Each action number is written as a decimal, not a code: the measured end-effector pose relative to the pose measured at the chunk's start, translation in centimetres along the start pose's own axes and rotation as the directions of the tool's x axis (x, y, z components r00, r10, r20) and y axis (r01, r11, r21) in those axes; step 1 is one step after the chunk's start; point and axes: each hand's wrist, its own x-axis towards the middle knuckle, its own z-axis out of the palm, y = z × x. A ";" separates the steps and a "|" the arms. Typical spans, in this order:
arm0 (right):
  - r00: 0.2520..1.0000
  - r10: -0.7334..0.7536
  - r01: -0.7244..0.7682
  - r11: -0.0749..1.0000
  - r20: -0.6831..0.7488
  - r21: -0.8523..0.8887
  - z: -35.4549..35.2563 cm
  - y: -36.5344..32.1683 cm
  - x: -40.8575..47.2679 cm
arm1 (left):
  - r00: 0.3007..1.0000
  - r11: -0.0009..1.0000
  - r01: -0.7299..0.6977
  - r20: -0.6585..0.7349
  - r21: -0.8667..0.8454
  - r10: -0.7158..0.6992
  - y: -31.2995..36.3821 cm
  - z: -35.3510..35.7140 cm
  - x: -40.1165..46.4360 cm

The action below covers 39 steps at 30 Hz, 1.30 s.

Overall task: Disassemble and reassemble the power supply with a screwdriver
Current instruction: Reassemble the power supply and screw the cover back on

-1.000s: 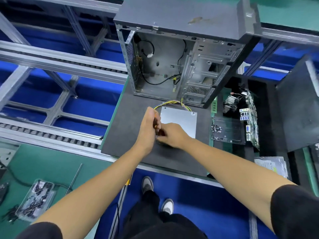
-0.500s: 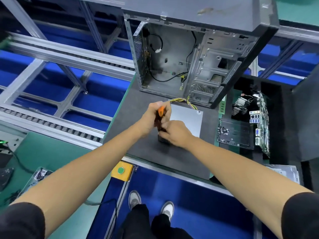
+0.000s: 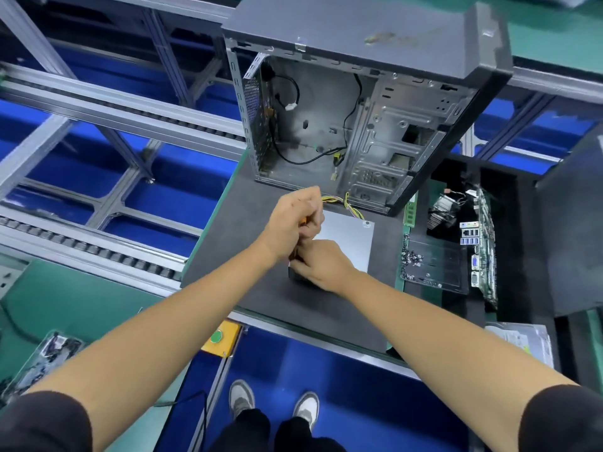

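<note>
**Both hands at the near corner of the power supply**

The power supply (image 3: pixel 346 238), a flat silver box, lay on the dark mat (image 3: pixel 248 230) just in front of the open computer case (image 3: pixel 359 125), with its yellow and black wires (image 3: pixel 342 202) trailing from its far edge toward the case. The left hand (image 3: pixel 295 223) was curled round the orange-and-black handle of the screwdriver (image 3: pixel 302 220), held roughly upright over the box's near left corner; the tip was hidden by the hands. The right hand (image 3: pixel 321 264) rested just below it, fingers bent over that same corner and around the lower part of the tool; whether they pinched the shaft or only steadied the box could not be told. To the right of the box lay a clear tray (image 3: pixel 434 262) holding small screws, and beyond it a circuit board (image 3: pixel 486 243) stood on edge. A yellow button box (image 3: pixel 220 337) sat at the bench's near edge.
</note>
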 end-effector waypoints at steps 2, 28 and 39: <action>1.000 -0.003 0.003 1.000 -0.001 0.001 -0.1 0.0 0.0 | 0.981 0.997 0.076 0.177 0.030 -0.080 0.4 -0.3 0.5; 0.998 0.042 -0.044 0.998 0.050 0.037 -0.8 -0.7 -0.1 | 0.964 0.965 0.203 0.209 -0.165 -0.167 0.5 -3.1 0.5; 0.987 0.147 -0.152 0.986 0.072 0.074 -0.7 -1.3 -0.3 | 0.889 0.967 0.000 -0.443 0.257 0.118 0.3 2.8 -2.8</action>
